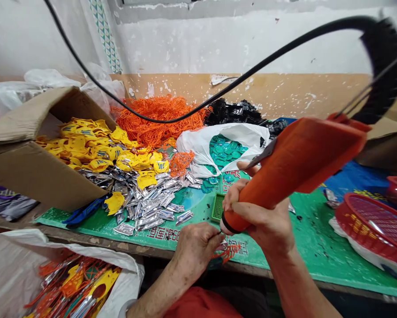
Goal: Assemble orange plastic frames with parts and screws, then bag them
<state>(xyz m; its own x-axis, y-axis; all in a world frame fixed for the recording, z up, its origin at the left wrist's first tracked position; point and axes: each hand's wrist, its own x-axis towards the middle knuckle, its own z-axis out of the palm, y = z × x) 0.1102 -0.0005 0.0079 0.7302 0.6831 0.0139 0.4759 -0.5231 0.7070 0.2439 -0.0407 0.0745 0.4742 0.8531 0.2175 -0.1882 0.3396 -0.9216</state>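
Observation:
My right hand (264, 218) is wrapped round an orange power screwdriver (271, 172), which points down and left. A thick black cord leaves the tool's upper end. Close to the driver's tip, my left hand (198, 245) is closed in a pinch. What it pinches is hidden by the fingers. Just below those fingers, an orange plastic lattice piece (227, 255) with silvery bits shows at the table's front edge. A small green basket (217, 207) with dark bits in it stands just beyond both hands.
On the green table are yellow plastic parts (95, 145) spilling from a cardboard box (49, 176), silver pieces (152, 203), orange lattice parts (161, 115), black parts (233, 112) and a white bag (198, 141) of teal pieces. Red baskets (377, 229) stand right. A white sack (13, 274) sits front left.

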